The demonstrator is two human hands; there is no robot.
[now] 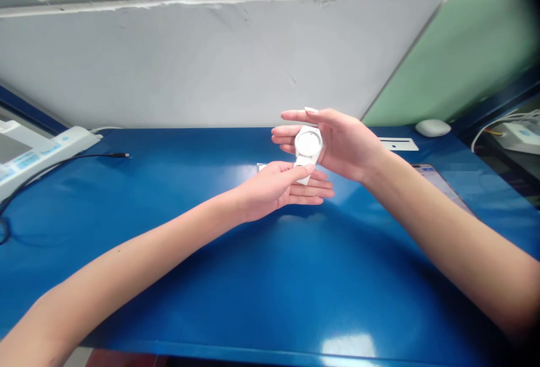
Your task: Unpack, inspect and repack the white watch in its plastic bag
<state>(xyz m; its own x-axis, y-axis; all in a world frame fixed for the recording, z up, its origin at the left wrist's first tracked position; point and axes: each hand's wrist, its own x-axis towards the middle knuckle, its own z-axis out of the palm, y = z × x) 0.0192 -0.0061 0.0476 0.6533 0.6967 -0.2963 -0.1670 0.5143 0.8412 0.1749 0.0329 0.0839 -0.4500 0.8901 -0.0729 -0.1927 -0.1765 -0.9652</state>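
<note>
Held out above the blue table is a small white device (307, 143) with a round, ring-edged face, somewhat like a watch. My left hand (280, 187) grips its lower end, thumb on top and fingers stretched out beneath. My right hand (337, 142) is open beside and behind the upper part, palm turned toward it and fingers extended to the left. Whether the right palm touches the device I cannot tell. Part of a small pale object (261, 166) shows behind my left hand; the rest is hidden.
On the blue table (253, 288), a white power strip (46, 156) and a black cable (105, 155) lie at left. A white flat plate (399, 144), a rounded white case (433, 128) and a phone (442, 184), partly behind my right forearm, are at right. A grey panel (211, 63) stands behind.
</note>
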